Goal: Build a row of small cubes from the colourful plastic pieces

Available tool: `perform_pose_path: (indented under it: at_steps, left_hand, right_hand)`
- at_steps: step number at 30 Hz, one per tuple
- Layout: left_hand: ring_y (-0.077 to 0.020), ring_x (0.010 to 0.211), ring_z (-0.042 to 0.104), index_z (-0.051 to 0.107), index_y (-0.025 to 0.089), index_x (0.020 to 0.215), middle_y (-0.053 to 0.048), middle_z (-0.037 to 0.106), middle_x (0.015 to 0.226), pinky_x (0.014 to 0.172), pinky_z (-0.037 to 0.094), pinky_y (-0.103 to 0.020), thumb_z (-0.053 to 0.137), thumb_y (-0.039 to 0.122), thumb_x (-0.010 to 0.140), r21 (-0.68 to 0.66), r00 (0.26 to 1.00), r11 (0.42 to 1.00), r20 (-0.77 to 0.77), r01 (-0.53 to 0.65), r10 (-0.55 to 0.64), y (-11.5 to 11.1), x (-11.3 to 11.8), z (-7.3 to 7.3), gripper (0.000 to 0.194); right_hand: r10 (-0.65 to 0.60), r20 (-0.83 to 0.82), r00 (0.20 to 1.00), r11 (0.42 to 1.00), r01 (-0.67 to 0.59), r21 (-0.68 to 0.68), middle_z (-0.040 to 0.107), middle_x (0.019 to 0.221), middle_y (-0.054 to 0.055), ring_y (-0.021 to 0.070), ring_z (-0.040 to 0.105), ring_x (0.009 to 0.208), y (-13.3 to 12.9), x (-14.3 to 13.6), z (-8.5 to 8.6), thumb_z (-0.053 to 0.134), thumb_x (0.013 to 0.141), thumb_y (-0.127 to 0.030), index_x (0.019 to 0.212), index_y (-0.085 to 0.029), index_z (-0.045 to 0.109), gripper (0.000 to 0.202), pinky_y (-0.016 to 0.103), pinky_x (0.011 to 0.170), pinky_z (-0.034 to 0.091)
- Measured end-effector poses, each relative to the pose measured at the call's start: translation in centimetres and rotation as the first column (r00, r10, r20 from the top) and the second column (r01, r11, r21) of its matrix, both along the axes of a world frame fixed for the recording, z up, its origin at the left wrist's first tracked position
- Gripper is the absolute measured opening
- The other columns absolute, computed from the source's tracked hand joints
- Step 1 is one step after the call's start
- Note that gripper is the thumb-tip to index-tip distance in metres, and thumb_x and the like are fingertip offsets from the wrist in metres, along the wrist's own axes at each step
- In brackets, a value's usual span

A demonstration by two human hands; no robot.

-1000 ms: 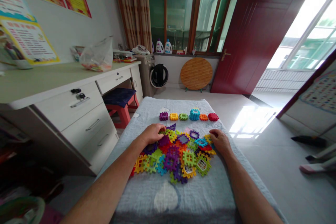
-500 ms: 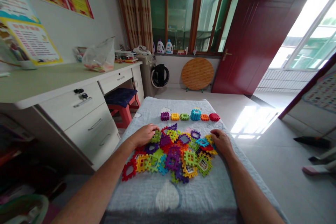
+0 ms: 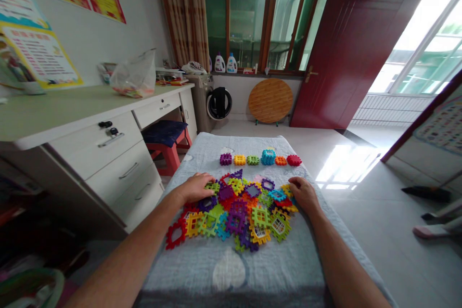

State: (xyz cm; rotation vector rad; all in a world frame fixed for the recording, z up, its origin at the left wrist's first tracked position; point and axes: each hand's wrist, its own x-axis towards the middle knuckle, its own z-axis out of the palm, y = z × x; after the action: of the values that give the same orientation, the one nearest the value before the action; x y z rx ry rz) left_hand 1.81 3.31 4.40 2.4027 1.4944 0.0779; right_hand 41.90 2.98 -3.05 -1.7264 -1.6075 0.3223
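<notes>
My left hand (image 3: 195,187) is at the left edge of a pile of plastic interlocking tiles (image 3: 238,216). Its thumb and fingers are closed around a green tile (image 3: 213,186), which lies nearly flat. Beside the pile's right edge, my right hand (image 3: 303,192) rests on the cloth with fingers loosely bent, close to a yellow tile (image 3: 288,189); its palm side is hidden. Behind the pile stands a row of tile stacks: purple (image 3: 225,159), yellow (image 3: 239,160), green (image 3: 253,160), a taller blue one (image 3: 268,157), orange (image 3: 280,160) and red (image 3: 294,160).
A pale blue cloth (image 3: 231,272) covers the table. Along the left wall runs a white desk (image 3: 90,106) with a plastic bag (image 3: 135,77) on top and a red stool (image 3: 168,137) beside it. A washing machine (image 3: 200,101) and a round wooden tabletop (image 3: 270,100) stand farther back.
My left hand has shifted slightly toward me, and the green tile in it has tipped from facing me to nearly flat. My right hand stays in place.
</notes>
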Motion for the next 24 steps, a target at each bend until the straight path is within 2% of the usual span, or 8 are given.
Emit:
perform_pose_path:
  at_steps: [3,7,11,15,19,24]
  left_hand:
    - [-0.0231,0.103,0.055,0.061,0.018,0.101,-0.006,0.063,0.110,0.092,0.040,-0.030,0.061,0.031,0.066,-0.042,0.999,0.998,0.038,0.038,-0.037,0.6,-0.1,0.2,0.038]
    - [-0.0220,0.097,0.058,0.060,0.017,0.104,-0.005,0.064,0.106,0.086,0.044,-0.028,0.066,0.029,0.060,-0.104,0.998,0.994,0.067,0.024,-0.017,1.3,0.0,0.6,0.047]
    - [-0.0205,0.097,0.058,0.059,0.018,0.109,-0.005,0.062,0.107,0.086,0.044,-0.027,0.067,0.033,0.059,-0.110,0.995,0.993,0.092,0.053,-0.043,1.6,-0.5,1.3,0.053]
    - [-0.0235,0.099,0.057,0.064,0.018,0.102,-0.006,0.063,0.105,0.088,0.043,-0.030,0.069,0.028,0.056,-0.116,0.997,0.991,0.037,0.073,-0.069,1.3,-0.8,1.8,0.047]
    - [-0.0248,0.103,0.055,0.064,0.020,0.102,-0.005,0.063,0.108,0.092,0.041,-0.032,0.070,0.023,0.053,-0.131,0.997,0.989,0.036,0.070,-0.066,1.2,-0.7,1.3,0.050]
    - [-0.0228,0.096,0.058,0.061,0.018,0.103,-0.004,0.063,0.104,0.086,0.044,-0.029,0.067,0.023,0.053,-0.150,0.997,0.986,-0.015,0.071,-0.074,1.6,-0.5,0.7,0.051]
  right_hand:
    - [-0.003,0.001,1.000,1.000,0.003,0.003,0.066,0.085,0.004,0.0177,0.059,0.077,-0.1,-0.1,0.1,0.046,0.070,-0.031,0.087,-0.018,0.065,0.029,0.029,0.074,0.046]
    - [-0.010,-0.003,1.000,1.000,0.010,0.003,0.066,0.084,0.004,0.0178,0.059,0.076,-0.2,-0.2,0.3,0.046,0.069,-0.031,0.087,-0.018,0.065,0.030,0.030,0.073,0.046]
    - [-0.003,0.004,1.000,1.000,0.003,-0.003,0.066,0.086,0.005,0.0177,0.059,0.077,-0.2,-0.2,0.3,0.045,0.071,-0.031,0.087,-0.018,0.065,0.029,0.030,0.075,0.046]
    - [-0.002,0.022,1.000,1.000,0.002,-0.003,0.066,0.087,0.005,0.0180,0.059,0.078,-0.1,-0.1,0.3,0.045,0.070,-0.031,0.087,-0.018,0.065,0.029,0.030,0.074,0.046]
    - [-0.006,0.033,0.999,1.000,0.005,0.008,0.067,0.086,0.005,0.0180,0.059,0.078,-0.1,-0.2,0.3,0.045,0.070,-0.030,0.087,-0.018,0.066,0.030,0.030,0.074,0.045]
    - [-0.002,0.031,1.000,1.000,0.002,0.002,0.066,0.085,0.004,0.0178,0.059,0.078,-0.1,-0.2,0.3,0.045,0.071,-0.030,0.087,-0.019,0.065,0.028,0.030,0.075,0.045]
